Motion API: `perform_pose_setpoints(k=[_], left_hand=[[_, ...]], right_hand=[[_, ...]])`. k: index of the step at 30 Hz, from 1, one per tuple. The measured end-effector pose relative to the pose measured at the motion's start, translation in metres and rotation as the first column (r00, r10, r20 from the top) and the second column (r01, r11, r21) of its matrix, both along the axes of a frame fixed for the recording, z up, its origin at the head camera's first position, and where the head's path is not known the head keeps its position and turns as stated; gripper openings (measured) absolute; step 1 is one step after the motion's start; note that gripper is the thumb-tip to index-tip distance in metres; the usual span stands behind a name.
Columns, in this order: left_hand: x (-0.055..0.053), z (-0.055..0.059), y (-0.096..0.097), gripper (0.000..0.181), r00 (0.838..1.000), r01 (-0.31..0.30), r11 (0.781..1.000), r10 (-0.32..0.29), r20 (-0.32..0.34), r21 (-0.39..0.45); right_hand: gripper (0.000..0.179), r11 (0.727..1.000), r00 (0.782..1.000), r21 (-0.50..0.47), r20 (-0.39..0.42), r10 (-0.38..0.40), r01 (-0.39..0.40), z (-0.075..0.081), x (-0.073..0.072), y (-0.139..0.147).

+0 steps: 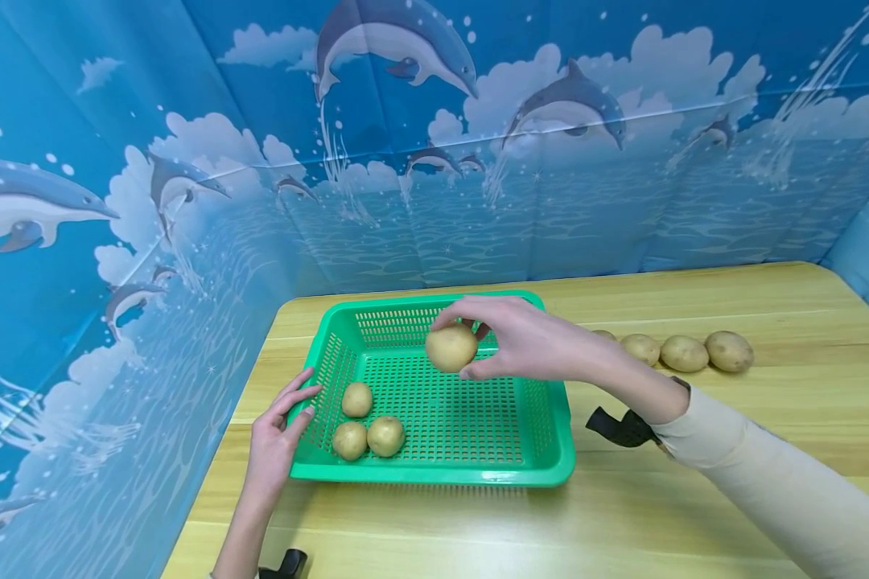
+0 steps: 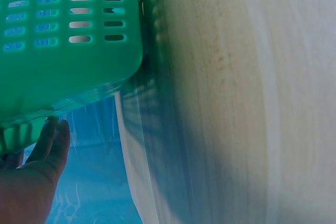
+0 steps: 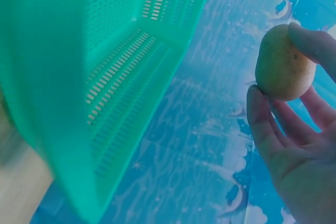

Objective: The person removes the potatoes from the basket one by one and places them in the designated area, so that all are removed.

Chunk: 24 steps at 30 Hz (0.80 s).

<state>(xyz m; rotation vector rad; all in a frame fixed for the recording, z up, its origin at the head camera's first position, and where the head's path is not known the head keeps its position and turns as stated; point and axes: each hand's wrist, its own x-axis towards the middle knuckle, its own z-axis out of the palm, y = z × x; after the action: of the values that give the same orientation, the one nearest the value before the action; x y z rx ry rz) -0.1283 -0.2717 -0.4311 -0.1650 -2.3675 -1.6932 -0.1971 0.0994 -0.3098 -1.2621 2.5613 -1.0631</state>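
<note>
In my right hand (image 1: 514,338) I hold a potato (image 1: 451,347) above the green plastic basket (image 1: 561,458), pinched between fingers and thumb. From the right wrist view, the same potato (image 3: 283,64) is raised clear of the basket's rim. My left hand (image 1: 278,438) rests on the basket's left rim with its fingers fairly straight; the left wrist view shows fingertips touching the basket's outside. Inside the basket, at its left end, lie three potatoes: one behind (image 1: 357,400) and two in front, a left one (image 1: 350,441) and a right one (image 1: 386,436).
Right of the basket, several potatoes (image 1: 684,354) lie in a row on the wooden table (image 1: 804,386), the leftmost partly hidden by my right arm. A blue dolphin-print curtain (image 1: 405,233) hangs behind the table and along its left side. Black straps sit at both wrists.
</note>
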Motion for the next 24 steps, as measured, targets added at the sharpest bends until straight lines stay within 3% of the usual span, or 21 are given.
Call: perform_pose_setpoints(k=[17, 24], left_hand=[[0.0, 0.0, 0.0, 0.028, 1.0, -0.002, 1.0, 0.002, 0.031, -0.013], [0.0, 0.0, 0.0, 0.028, 1.0, -0.003, 1.0, 0.003, 0.016, -0.013]], right_hand=[[0.058, 0.993, 0.997, -0.083, 0.03, -0.077, 0.079, -0.012, 0.011, 0.047], [0.058, 0.982, 0.988, -0.131, 0.091, -0.127, 0.138, -0.026, 0.015, 0.066]])
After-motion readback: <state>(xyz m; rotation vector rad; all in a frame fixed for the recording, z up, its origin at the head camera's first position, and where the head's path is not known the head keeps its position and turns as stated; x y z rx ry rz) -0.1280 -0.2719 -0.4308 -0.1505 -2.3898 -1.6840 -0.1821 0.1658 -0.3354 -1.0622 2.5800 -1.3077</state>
